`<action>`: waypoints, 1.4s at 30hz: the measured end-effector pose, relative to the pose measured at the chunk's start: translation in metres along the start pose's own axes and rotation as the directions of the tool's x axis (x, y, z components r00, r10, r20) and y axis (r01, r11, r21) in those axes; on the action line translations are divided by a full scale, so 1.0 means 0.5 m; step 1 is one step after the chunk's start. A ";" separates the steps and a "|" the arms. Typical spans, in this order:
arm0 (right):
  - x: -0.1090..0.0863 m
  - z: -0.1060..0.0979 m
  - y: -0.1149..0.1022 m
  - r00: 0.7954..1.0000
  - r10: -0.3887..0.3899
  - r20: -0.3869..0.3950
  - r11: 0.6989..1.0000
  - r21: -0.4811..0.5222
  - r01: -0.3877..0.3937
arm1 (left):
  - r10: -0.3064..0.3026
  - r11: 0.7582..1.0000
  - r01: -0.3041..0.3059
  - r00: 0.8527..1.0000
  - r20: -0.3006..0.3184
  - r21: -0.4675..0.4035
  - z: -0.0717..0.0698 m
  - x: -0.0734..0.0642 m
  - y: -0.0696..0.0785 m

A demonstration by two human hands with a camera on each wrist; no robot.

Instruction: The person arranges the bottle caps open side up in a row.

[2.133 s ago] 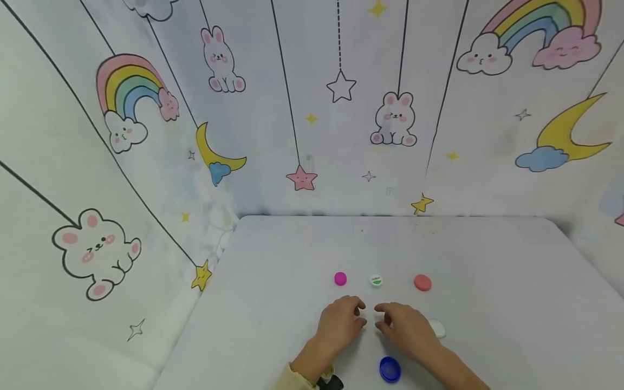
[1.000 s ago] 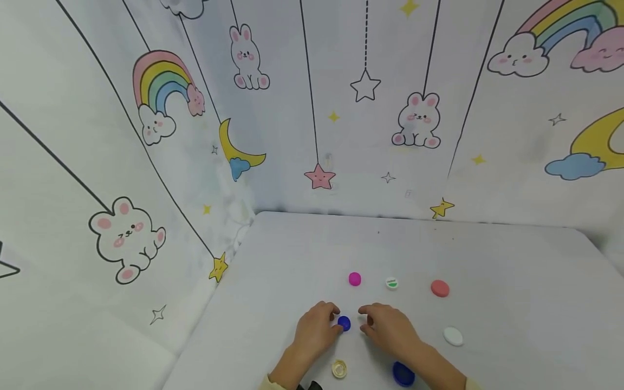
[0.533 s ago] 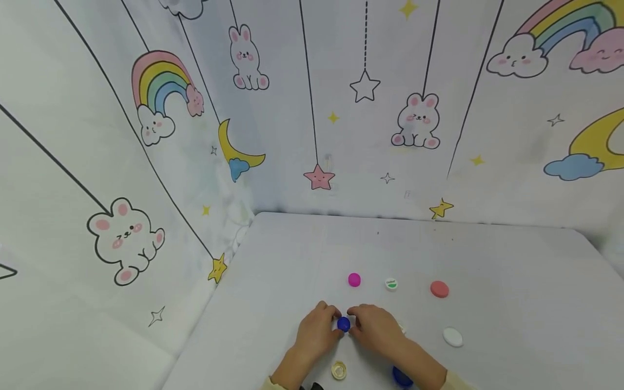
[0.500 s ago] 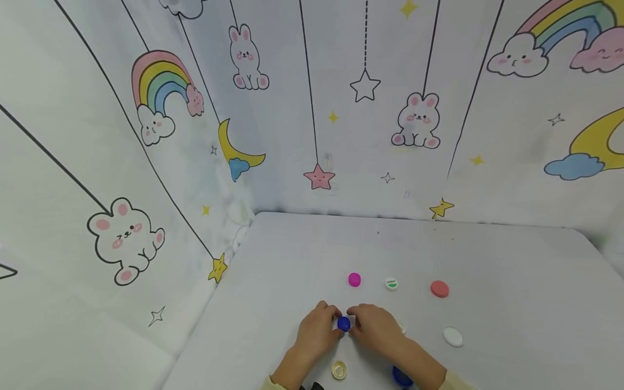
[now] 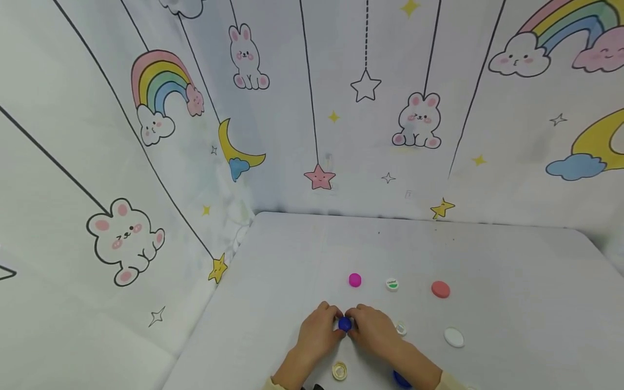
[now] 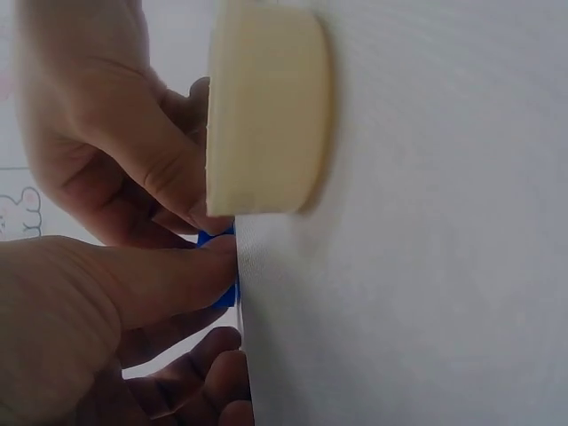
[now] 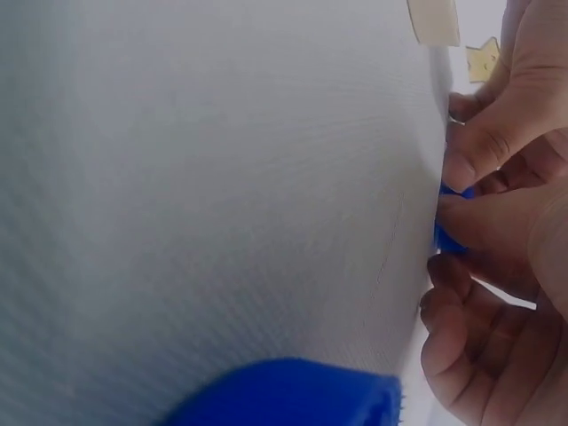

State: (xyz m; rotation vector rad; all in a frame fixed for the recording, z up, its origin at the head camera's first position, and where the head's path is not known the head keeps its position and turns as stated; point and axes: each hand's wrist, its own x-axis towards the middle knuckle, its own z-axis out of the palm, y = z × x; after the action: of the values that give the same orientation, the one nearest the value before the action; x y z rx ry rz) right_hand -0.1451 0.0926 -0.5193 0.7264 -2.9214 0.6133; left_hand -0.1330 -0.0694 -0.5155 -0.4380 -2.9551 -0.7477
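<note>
In the head view, a small blue bottle cap (image 5: 344, 324) sits on the white table between my two hands. My left hand (image 5: 318, 331) pinches it from the left with thumb and finger. From the right, my right hand (image 5: 372, 331) pinches the same cap. Both thumbs press on the blue cap (image 7: 454, 238) in the right wrist view, where the fingers partly hide it. Close to my left wrist lies a cream bottle cap (image 5: 339, 371), hollow side up. A larger blue lid (image 5: 402, 379) is partly covered by my right forearm.
Beyond the hands lie a magenta cap (image 5: 355, 280), a white cap with a green mark (image 5: 392, 284) and a coral lid (image 5: 441, 289). Right of my right hand are a small white cap (image 5: 401, 328) and a white oval lid (image 5: 454, 337). A cartoon-printed wall stands behind the table.
My right hand has moved left to the blue cap and now pinches it; my left hand stays at it. The head view has shifted since the oldest frame.
</note>
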 end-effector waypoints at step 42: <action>-0.005 -0.045 -0.022 0.989 0.054 -0.137 0.995 0.095 -0.042 | -0.006 0.989 -0.005 0.998 -0.069 -0.150 -0.032 0.010 0.016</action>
State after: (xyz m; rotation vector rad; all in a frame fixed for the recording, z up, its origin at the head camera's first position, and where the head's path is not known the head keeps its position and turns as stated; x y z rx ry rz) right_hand -0.1383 0.0939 -0.4950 0.5968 -2.8052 0.7745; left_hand -0.1358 -0.0690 -0.4969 -0.4107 -2.8458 -0.9696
